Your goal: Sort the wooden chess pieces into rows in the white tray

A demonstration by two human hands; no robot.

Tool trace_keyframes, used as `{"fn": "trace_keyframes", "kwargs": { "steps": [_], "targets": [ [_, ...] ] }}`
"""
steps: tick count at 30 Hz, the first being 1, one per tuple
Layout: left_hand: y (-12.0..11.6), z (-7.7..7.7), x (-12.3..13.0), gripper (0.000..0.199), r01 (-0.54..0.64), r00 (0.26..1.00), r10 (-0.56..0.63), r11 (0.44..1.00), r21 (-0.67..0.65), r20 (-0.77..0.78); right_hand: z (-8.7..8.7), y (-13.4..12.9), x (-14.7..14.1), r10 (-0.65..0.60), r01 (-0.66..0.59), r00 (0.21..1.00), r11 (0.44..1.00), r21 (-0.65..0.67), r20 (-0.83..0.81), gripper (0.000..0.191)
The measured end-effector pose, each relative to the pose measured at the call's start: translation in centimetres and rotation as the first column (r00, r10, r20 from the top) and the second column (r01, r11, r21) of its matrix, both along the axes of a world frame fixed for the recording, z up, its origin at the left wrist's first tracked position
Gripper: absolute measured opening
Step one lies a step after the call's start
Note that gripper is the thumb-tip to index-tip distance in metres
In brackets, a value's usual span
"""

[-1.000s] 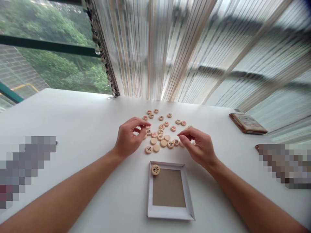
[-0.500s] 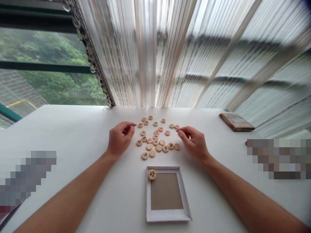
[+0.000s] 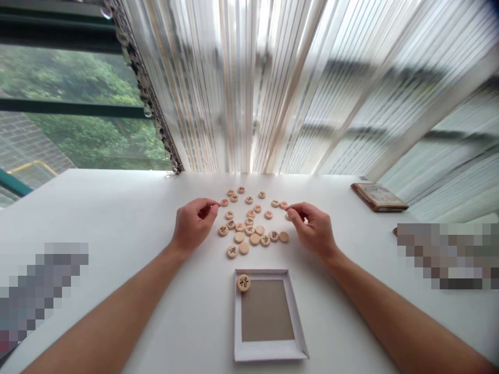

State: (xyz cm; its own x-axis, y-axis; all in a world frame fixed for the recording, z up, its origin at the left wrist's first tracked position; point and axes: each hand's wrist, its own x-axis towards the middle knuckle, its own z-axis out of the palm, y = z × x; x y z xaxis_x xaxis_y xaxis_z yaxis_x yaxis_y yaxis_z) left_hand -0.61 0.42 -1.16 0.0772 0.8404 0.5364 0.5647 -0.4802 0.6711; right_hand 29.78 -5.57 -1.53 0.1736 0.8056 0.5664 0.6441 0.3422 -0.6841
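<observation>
My left hand (image 3: 197, 223) is curled, thumb and forefinger tips drawn together beside a red-marked xiangqi piece (image 3: 224, 202) at the left of the scattered group. Anything between those fingertips is too small to make out. At the group's right side, my right hand (image 3: 312, 226) has its thumb and forefinger around a pale xiangqi piece (image 3: 288, 216), mostly hidden by the fingers. Another red-marked piece (image 3: 284, 204) lies just beyond that forefinger. Several round wooden pieces with black or red characters lie between the hands; some blank faces (image 3: 254, 239) show upward.
In front of me lies a shallow white box tray (image 3: 271, 353) with a large black-marked piece (image 3: 244, 283) in its far left corner. A brown-edged flat box (image 3: 379, 197) sits at the table's far right. Striped string curtains (image 3: 241, 104) hang behind the white table (image 3: 128, 208).
My left fingertips have moved slightly right, closer to the red-marked piece. A pale piece now shows at my right fingertips. The view has shifted slightly; the scattered pieces keep their layout.
</observation>
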Motion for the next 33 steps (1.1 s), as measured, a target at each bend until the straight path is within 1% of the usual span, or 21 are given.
{"fn": "trace_keyframes", "kwargs": {
  "steps": [6, 9, 12, 18, 22, 25, 28, 33],
  "targets": [
    [-0.2, 0.3, 0.3, 0.027, 0.019, 1.000, -0.019, 0.999, 0.030, 0.016, 0.3, 0.6, 1.0, -0.017, 0.016, 1.000, 0.999, -0.039, -0.012, 0.030],
    [-0.2, 0.4, 0.5, 0.027, -0.005, 0.999, 0.003, 0.999, 0.034, 0.053, 0.5, 1.0, 1.4, 0.014, -0.013, 1.000, 0.996, -0.084, 0.012, 0.032],
    [-0.2, 0.6, 0.6, 0.030, -0.044, 0.993, 0.042, 0.999, 0.020, 0.106, 0.8, 1.7, 1.4, 0.072, -0.065, 0.996, 0.989, -0.136, 0.048, 0.031],
    [0.1, 0.7, 0.6, 0.034, -0.073, 0.981, 0.078, 0.997, -0.034, 0.180, 1.2, 3.7, -0.2, 0.198, -0.157, 0.962, 0.964, -0.215, 0.189, 0.020],
    [-0.1, 0.9, 0.9, 0.033, -0.060, 0.980, 0.066, 0.997, -0.038, 0.185, 1.4, 5.2, -1.8, 0.292, -0.225, 0.908, 0.944, -0.241, 0.299, 0.024],
    [-0.2, 1.4, 1.4, 0.033, -0.041, 0.983, 0.045, 0.999, -0.026, 0.179, 1.4, 6.0, -2.8, 0.353, -0.269, 0.865, 0.926, -0.265, 0.356, 0.025],
    [0.1, 2.1, 2.2, 0.031, -0.025, 0.982, 0.027, 1.000, -0.015, 0.186, 1.1, 6.5, -3.3, 0.383, -0.290, 0.843, 0.915, -0.282, 0.377, 0.030],
    [0.0, 2.5, 4.4, 0.030, 0.029, 0.971, -0.026, 1.000, -0.009, 0.238, 1.2, 6.5, -3.3, 0.397, -0.315, 0.855, 0.908, -0.275, 0.333, 0.034]
  ]
}}
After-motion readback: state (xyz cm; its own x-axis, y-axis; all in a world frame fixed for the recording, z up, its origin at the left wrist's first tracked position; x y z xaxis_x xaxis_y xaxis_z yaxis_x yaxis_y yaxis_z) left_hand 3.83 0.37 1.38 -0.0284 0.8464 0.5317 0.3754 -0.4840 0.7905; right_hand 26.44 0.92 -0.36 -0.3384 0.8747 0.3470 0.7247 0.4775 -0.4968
